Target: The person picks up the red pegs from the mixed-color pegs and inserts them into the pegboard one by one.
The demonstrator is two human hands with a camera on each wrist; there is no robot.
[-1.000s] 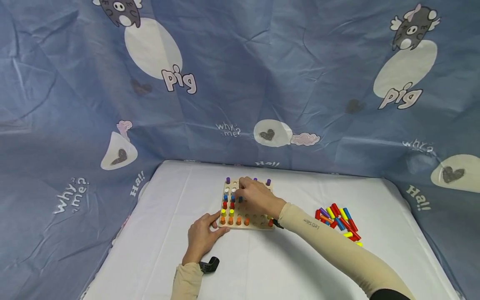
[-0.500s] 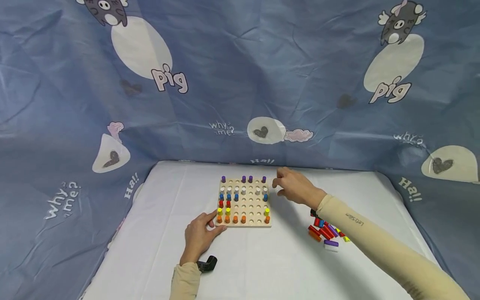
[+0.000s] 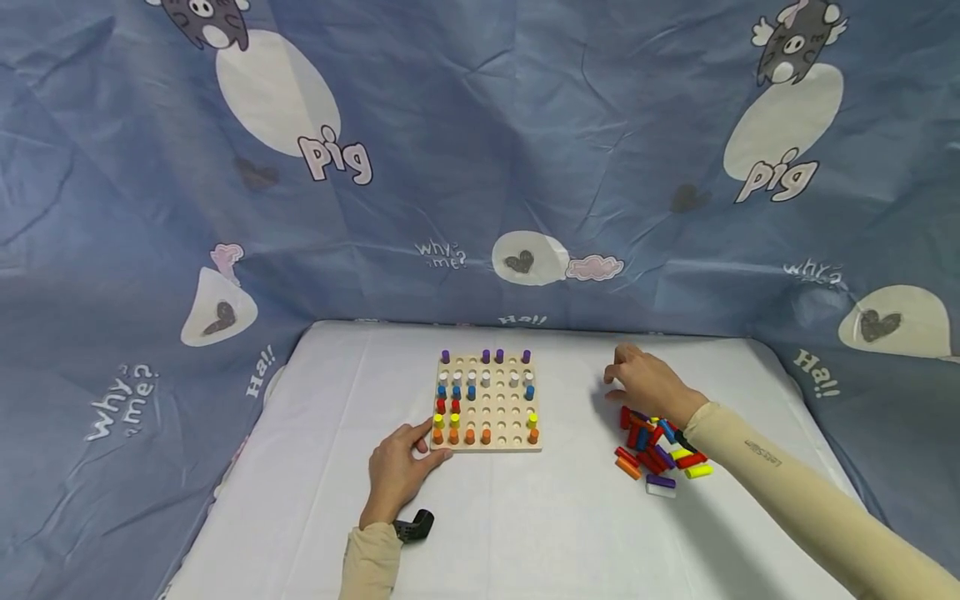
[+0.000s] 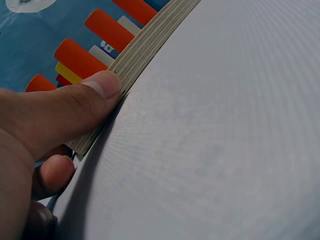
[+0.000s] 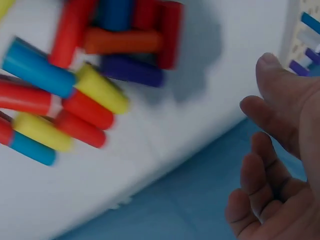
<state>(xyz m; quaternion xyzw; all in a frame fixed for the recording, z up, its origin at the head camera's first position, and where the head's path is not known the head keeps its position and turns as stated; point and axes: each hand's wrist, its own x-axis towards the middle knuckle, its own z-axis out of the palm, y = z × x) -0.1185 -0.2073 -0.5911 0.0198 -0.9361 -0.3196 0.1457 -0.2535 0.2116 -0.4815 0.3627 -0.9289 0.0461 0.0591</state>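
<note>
A wooden pegboard (image 3: 491,444) lies on the table with coloured pegs standing in it: a purple row at the back, then white, blue, red, yellow, and orange in front. My left hand (image 3: 400,473) holds its front left corner, thumb along the front edge and fingers at the left side. In the left wrist view the thumb (image 4: 75,107) presses the layered edge below several orange pegs (image 4: 82,57). To the right, my right hand (image 3: 651,385) hovers at the far side of a loose pile of pegs (image 3: 652,454). Its fingers are loosely bent with nothing between them, as the right wrist view shows.
A white cloth covers the table (image 3: 525,525). Behind and beside it hangs a blue printed curtain (image 3: 420,200). In the right wrist view, red, blue, yellow, orange and purple pegs (image 5: 75,110) overlap one another. One white peg (image 3: 661,491) lies at the pile's near edge.
My right hand has left the pegboard and moved right to the loose pegs. A white peg it covered now shows in the board. The left hand stays at the corner.
</note>
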